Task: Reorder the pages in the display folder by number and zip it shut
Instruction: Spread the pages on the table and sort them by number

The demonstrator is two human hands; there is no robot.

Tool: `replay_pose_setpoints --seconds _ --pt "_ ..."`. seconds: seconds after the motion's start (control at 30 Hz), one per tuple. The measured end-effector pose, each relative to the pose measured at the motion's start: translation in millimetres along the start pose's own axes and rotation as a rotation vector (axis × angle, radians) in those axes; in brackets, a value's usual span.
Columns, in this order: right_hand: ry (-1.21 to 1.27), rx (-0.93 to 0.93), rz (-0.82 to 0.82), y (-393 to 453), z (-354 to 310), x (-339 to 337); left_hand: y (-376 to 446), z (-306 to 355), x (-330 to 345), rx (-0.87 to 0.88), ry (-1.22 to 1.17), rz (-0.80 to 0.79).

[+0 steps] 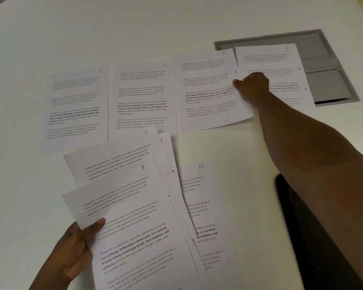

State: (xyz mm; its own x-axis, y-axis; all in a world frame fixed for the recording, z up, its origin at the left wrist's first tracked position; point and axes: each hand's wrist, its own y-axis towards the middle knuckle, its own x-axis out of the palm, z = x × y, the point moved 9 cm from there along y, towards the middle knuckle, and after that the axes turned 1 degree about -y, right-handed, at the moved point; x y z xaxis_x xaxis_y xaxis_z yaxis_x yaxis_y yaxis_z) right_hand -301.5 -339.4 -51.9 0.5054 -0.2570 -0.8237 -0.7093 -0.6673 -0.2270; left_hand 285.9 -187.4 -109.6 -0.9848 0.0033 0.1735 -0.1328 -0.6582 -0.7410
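Printed pages lie in a row on the white table: page 1 (76,107), page 2 (143,99), page 3 (210,91) and page 4 (281,65). My right hand (252,84) reaches far out and pinches the right edge of page 3, where it meets page 4. My left hand (80,245) grips a fanned stack of several pages (138,222), thumb on top; page 5 is uppermost and page 7 shows behind. Page 10 (203,206) lies flat to the right of the stack. The display folder itself is not clearly seen.
A grey recessed panel (327,80) is set into the table at the far right, partly under page 4. A dark object (306,227) lies below my right forearm at the table's right side.
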Motion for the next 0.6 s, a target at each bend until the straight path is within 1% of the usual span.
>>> replay_pose_setpoints --seconds 0.07,0.13,0.2,0.27,0.33,0.5,0.6 --pt "-0.122 -0.011 0.077 -10 -3 -10 -2 2 5 0.003 0.002 -0.013" --pt "-0.215 -0.091 0.193 -29 -14 -23 -3 5 10 0.008 -0.004 -0.031" --pt "-0.154 -0.22 0.289 -57 -26 -28 -4 6 14 0.005 -0.027 -0.041" --pt "-0.006 -0.299 0.319 -93 -29 -26 -6 7 16 -0.003 -0.044 -0.05" --pt "0.062 -0.268 0.254 -132 -17 -10 -5 4 11 0.0 -0.065 -0.049" --pt "0.102 -0.049 0.008 -243 30 42 -9 -1 -13 0.011 -0.114 -0.064" --pt "0.162 -0.023 -0.149 -291 47 64 -4 -9 -12 -0.038 -0.078 -0.075"
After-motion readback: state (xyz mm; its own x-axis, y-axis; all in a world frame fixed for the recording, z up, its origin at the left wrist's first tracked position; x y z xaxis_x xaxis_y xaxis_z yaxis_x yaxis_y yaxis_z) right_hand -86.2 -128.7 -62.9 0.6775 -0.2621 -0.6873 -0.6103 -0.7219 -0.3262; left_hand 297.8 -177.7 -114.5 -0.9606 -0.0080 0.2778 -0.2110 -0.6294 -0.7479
